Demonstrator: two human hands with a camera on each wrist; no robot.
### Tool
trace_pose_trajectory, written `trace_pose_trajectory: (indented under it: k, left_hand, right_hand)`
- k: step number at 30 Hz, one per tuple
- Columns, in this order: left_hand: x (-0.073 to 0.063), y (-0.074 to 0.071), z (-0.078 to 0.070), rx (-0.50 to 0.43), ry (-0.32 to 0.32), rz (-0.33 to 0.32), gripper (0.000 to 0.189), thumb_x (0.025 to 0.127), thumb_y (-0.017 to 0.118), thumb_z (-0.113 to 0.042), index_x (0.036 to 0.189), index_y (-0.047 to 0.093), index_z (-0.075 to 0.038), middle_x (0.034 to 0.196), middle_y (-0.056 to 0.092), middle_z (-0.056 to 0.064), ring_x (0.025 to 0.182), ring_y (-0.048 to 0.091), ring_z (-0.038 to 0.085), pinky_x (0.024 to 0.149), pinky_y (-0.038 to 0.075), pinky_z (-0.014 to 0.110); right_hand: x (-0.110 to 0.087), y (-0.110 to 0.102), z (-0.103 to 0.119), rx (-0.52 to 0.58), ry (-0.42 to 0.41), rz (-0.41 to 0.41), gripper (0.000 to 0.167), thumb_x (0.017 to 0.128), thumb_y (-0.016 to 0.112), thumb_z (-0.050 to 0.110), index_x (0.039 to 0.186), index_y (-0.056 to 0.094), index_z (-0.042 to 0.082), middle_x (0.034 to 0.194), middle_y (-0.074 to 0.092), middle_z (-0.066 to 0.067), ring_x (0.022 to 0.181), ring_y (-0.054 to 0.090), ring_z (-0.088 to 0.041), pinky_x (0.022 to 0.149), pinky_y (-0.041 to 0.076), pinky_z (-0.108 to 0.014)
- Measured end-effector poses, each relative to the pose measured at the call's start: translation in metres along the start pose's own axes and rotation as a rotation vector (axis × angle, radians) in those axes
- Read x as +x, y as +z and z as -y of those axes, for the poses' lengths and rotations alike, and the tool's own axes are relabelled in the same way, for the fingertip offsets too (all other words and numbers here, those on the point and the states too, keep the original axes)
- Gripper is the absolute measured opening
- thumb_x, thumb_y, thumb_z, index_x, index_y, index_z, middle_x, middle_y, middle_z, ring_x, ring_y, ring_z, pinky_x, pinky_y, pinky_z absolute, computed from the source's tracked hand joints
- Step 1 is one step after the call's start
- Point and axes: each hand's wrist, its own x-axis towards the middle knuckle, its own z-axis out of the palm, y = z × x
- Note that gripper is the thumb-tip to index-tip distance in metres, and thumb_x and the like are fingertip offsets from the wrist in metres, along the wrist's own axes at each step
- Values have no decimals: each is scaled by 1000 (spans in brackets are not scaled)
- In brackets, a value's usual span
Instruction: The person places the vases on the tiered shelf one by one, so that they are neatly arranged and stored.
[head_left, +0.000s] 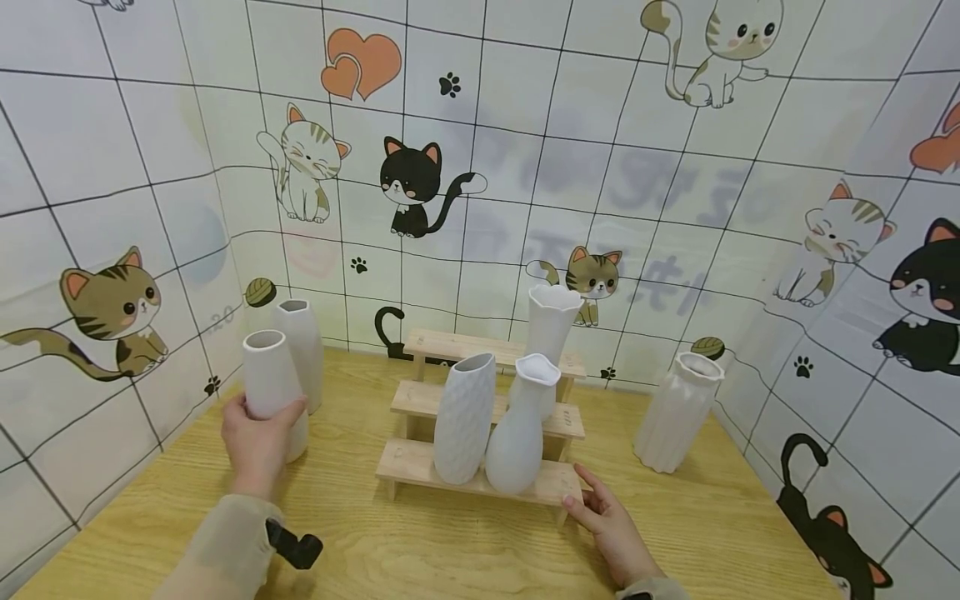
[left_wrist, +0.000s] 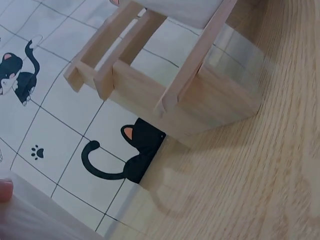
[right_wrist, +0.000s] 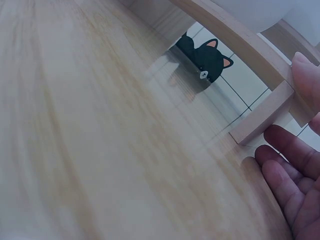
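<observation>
My left hand [head_left: 258, 442] grips a plain white vase [head_left: 272, 375] round its lower half at the left of the table. Just behind it stands another white vase [head_left: 303, 354] with an angular rim. My right hand [head_left: 607, 521] holds the right end of the bottom step of a wooden three-step stand [head_left: 408, 462], thumb [right_wrist: 305, 75] at the front corner and the other fingers beside the leg. On the bottom step are a textured vase [head_left: 463, 421] with a slanted mouth and a bulbous narrow-necked vase [head_left: 516, 442]. A vase with a scalloped rim [head_left: 553, 321] stands behind them on the stand.
A ribbed white vase [head_left: 675, 417] with a wavy rim stands on the wooden table [head_left: 420, 554] right of the stand. Walls with a cat-printed tile pattern [head_left: 510, 192] close off the back and both sides.
</observation>
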Motion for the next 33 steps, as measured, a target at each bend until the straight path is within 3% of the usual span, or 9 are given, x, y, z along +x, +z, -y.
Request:
trace_pose_trajectory:
  k: [8, 15, 23, 33]
  left_hand:
    - [-17, 0, -15, 41, 59, 111, 96, 80, 80, -35, 149, 20, -6, 147, 31, 16, 131, 35, 36, 104, 31, 58]
    - [-28, 10, -35, 2, 86, 210, 96, 79, 81, -31, 149, 19, -7, 145, 33, 17, 128, 38, 34, 100, 34, 59]
    - [-32, 24, -55, 19, 71, 335, 97, 79, 81, -30, 150, 17, -10, 146, 31, 18, 128, 35, 37, 100, 32, 64]
    - [-35, 42, -82, 31, 73, 462, 97, 80, 80, -28, 149, 15, -8, 147, 28, 19, 129, 34, 38, 101, 31, 63]
  right_hand:
    - [1, 0, 0, 6, 0, 3, 71, 92, 67, 27, 151, 30, 12, 118, 58, -13, 104, 55, -20, 93, 39, -41]
    - [0, 1, 0, 12, -1, 2, 71, 92, 67, 26, 151, 30, 11, 118, 59, -13, 104, 55, -20, 92, 40, -40]
    - [1, 1, 1, 19, -2, -13, 71, 91, 68, 25, 150, 33, 11, 114, 60, -12, 102, 55, -21, 88, 40, -34]
    - [1, 1, 0, 22, -3, -9, 70, 91, 68, 25, 150, 33, 11, 115, 60, -13, 102, 56, -21, 90, 41, -37]
